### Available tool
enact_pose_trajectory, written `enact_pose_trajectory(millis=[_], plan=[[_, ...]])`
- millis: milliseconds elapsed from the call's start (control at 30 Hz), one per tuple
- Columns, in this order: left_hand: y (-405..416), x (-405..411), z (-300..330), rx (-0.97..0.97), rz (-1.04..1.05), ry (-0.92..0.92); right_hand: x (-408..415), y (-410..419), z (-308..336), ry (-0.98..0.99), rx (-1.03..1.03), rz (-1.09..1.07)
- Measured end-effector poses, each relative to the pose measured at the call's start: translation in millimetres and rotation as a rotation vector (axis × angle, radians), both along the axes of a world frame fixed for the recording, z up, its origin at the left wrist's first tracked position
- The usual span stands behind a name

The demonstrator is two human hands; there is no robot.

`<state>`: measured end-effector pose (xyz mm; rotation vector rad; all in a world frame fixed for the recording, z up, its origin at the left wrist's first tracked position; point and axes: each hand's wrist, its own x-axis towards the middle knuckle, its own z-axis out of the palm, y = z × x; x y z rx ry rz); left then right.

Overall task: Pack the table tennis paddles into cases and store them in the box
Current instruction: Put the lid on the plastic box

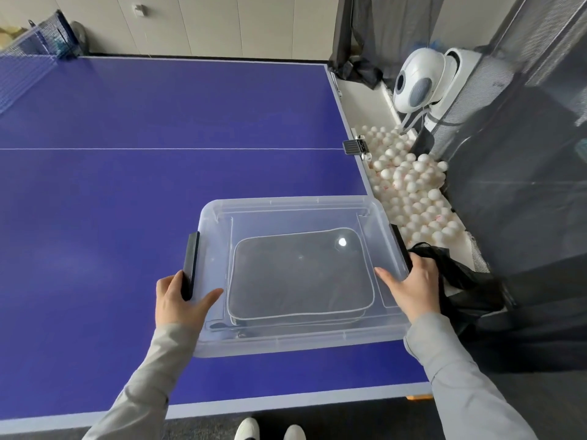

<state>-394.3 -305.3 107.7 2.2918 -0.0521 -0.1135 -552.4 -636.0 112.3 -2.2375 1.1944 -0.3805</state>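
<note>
A clear plastic box (286,208) with its lid on stands near the right front corner of the blue table tennis table (143,185). Through the lid shows a dark rectangular paddle case (298,274) with light piping, lying flat inside. My left hand (181,301) grips the box's left side at the black latch (190,268), thumb lying on the lid. My right hand (409,287) grips the right side by the other black latch (401,246), thumb on the lid. No loose paddle is in view.
Right of the table a white tray holds several white balls (413,185), with a white ball-feeding robot (419,81) behind it. Dark netting (514,201) hangs along the right. The table's net (28,55) is at far left. My shoes (270,430) show below the table edge.
</note>
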Motion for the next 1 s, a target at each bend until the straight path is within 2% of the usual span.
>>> enact_pose_trajectory(millis=[167,400,667,833,1000], plan=[[0.3,0.9,-1.8,0.052,-0.047,-0.064,0.4,2.7,-1.8,0.023,-0.115,0.047],[-1.2,-0.3,4.2,-0.072,-0.002,0.084,-1.6,3.4,4.7,0.026,-0.017,0.037],[0.8,1.0,8.0,-0.065,-0.009,0.149,-2.2,8.2,12.9,0.095,-0.045,0.046],[-4.3,8.0,26.7,0.184,-0.022,0.042,12.4,22.2,32.6,0.111,-0.166,0.133],[-19.4,26.7,59.7,0.371,-0.218,-0.063,38.8,33.4,57.9,0.146,-0.227,0.291]])
